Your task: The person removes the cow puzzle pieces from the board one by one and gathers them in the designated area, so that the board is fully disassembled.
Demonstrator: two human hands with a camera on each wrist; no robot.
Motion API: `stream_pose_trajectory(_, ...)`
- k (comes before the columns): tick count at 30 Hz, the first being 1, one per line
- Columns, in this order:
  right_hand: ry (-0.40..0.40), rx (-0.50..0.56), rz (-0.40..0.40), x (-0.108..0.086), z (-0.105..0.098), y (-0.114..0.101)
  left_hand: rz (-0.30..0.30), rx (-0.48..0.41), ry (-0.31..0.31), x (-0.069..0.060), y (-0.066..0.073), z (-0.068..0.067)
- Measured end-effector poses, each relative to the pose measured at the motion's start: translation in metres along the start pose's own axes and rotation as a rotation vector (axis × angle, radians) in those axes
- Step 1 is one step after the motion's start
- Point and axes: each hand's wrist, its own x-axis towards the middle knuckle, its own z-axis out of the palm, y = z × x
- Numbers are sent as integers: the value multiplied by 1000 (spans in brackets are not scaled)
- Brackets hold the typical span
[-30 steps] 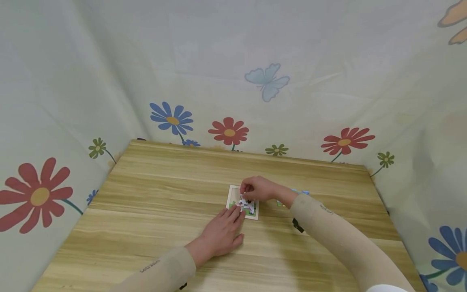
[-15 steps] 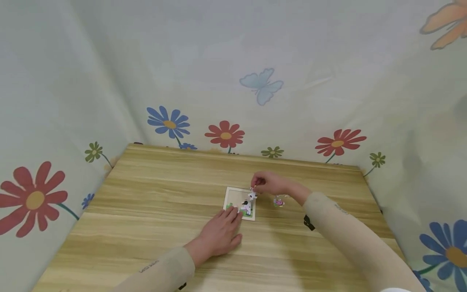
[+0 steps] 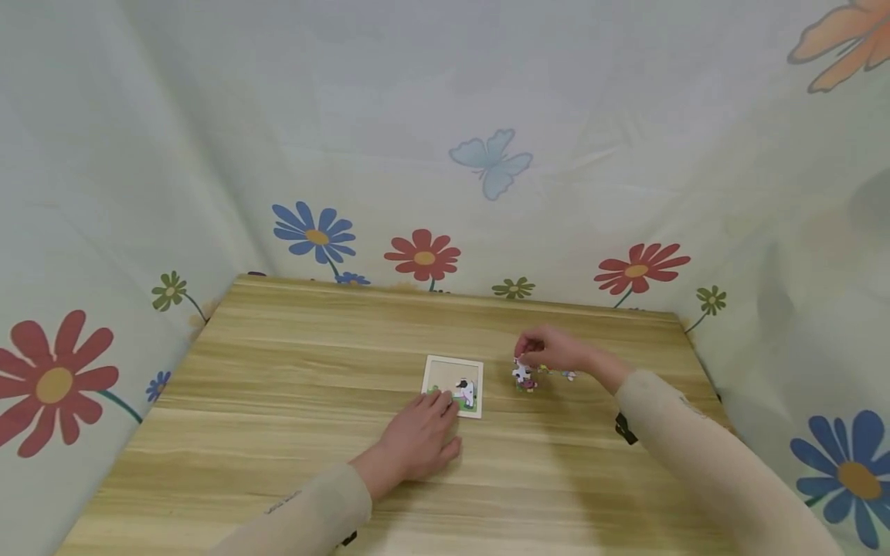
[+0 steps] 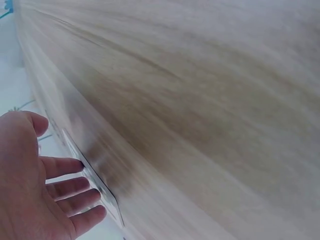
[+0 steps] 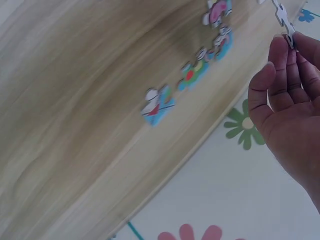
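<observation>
Pinching a piece [image 3: 521, 374] in the right hand [image 3: 552, 349], near loose pieces [image 5: 191, 75] on the table [image 3: 313, 355], resting the outstretched left hand [image 3: 419, 436] on the tray [image 3: 445, 373], left of that grip

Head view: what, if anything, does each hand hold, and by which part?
The right hand pinches a flat white jigsaw piece with dark spots by one end. The left hand grips nothing; it rests partly on the square pale-framed puzzle board.

Head view overlooks tabletop [image 3: 327, 371] (wrists' nearer).
</observation>
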Motion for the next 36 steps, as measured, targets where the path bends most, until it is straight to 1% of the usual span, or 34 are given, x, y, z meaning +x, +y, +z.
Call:
stream_pose_trajectory(3,6,5,-14,-9,-2,8,1,11,-4,0,0,0)
stream_pose_trajectory(5,13,-12,-19,-15,-4,13,1,14,-5,0,0,-2)
stream_pose_trajectory(7,21,-34,-6,-22,-5,18,3,14,-5,1,0,-3)
stream_pose_trajectory(10,30,-88,38,-30,-6,24,8,9,-7,2,0,-4)
stream_pose_trajectory(13,36,-117,77,-35,-5,31,10,-2,-12,2,0,-5)
stream_pose_trajectory(20,70,-98,83,-40,5,43,13,-19,-30,5,5,-5)
stream_pose_trajectory(24,110,-147,112,-41,12,47,12,-6,-37,6,7,-3)
stream_pose_trajectory(27,133,-197,123,-40,16,47,15,8,-28,7,8,-1)
stream_pose_trajectory(29,144,-210,125,-40,18,48,18,17,-23,7,9,0)
stream_pose_trajectory(36,177,-251,64,-40,22,52,18,9,-23,6,9,6)
